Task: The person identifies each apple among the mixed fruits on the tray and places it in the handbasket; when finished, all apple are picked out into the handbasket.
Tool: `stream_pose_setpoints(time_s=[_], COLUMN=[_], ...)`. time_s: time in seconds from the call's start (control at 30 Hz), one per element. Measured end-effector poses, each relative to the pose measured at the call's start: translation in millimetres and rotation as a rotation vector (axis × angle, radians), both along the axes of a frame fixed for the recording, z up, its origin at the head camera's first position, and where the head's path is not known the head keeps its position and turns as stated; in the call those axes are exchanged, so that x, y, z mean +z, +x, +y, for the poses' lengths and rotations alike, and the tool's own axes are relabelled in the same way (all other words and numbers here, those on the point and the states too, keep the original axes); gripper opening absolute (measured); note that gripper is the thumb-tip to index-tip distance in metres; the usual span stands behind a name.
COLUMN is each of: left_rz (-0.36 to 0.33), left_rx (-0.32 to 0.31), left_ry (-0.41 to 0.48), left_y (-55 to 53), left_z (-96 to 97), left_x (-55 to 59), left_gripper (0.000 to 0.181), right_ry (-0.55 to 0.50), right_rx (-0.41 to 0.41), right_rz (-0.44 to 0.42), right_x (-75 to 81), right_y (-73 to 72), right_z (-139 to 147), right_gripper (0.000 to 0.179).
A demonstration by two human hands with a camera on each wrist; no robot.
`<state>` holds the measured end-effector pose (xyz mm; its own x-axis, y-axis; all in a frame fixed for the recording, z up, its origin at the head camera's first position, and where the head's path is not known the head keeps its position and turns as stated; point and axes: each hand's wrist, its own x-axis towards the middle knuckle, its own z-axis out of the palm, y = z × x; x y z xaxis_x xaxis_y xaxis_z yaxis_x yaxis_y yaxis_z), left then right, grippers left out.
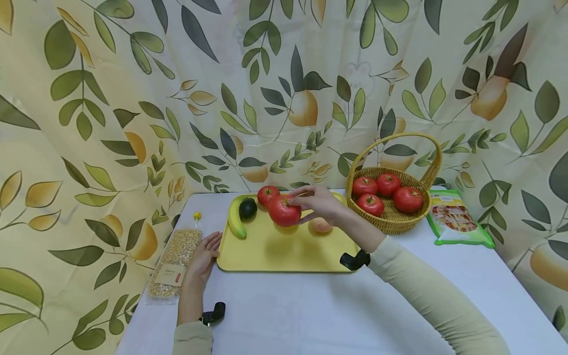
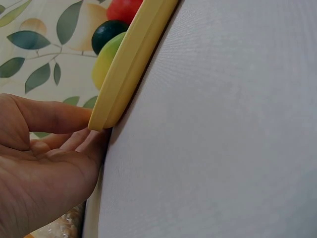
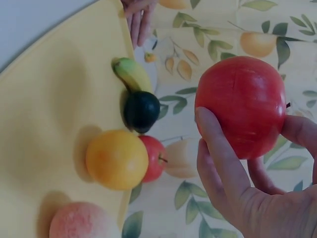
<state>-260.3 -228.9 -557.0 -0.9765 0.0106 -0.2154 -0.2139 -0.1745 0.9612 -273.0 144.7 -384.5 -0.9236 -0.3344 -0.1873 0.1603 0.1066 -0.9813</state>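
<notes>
My right hand (image 1: 320, 203) holds a red apple (image 1: 284, 211) above the yellow tray (image 1: 266, 259); in the right wrist view its fingers and thumb curve round the apple (image 3: 241, 106). My left hand (image 1: 205, 259) is at the tray's left edge. In the left wrist view its thumb lies on the rim of the tray (image 2: 126, 74), with the other fingers reaching below the rim. On the tray are a banana (image 1: 235, 219), a dark green avocado (image 1: 248, 209), another red apple (image 1: 268, 195), an orange (image 3: 117, 159) mostly hidden in the head view, and a pinkish peach (image 1: 321, 226).
A wicker basket (image 1: 395, 227) with a tall handle holds several red apples (image 1: 408, 199) at the back right. Beside it lies a green and yellow food bag (image 1: 459, 218). A clear bag of grains (image 1: 177, 249) lies left of the tray. A leaf-patterned curtain (image 1: 284, 98) surrounds the table.
</notes>
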Motion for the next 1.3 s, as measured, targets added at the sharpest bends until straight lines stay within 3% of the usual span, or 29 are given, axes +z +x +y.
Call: stream_pose_setpoints(time_s=[0.23,0.9,1.3], left_rz=[-0.006,0.002,-0.010], left_rx=[0.008,-0.004,-0.006], left_ry=[-0.017,0.001,-0.002], left_y=[-1.7,-0.4,0.4], left_z=[3.5,2.1,0.5], left_x=[2.0,1.6,3.5], left_gripper=[0.075,0.075,0.075], right_ry=[0.025,0.065,0.070], right_rx=[-0.016,-0.085,-0.122], right_rz=[-0.001,0.009,-0.029], right_x=[4.3,14.9,14.5], right_y=[-2.7,-7.2,-8.8], right_z=[22.5,71.4,99.2], right_gripper=[0.041,0.049,0.053])
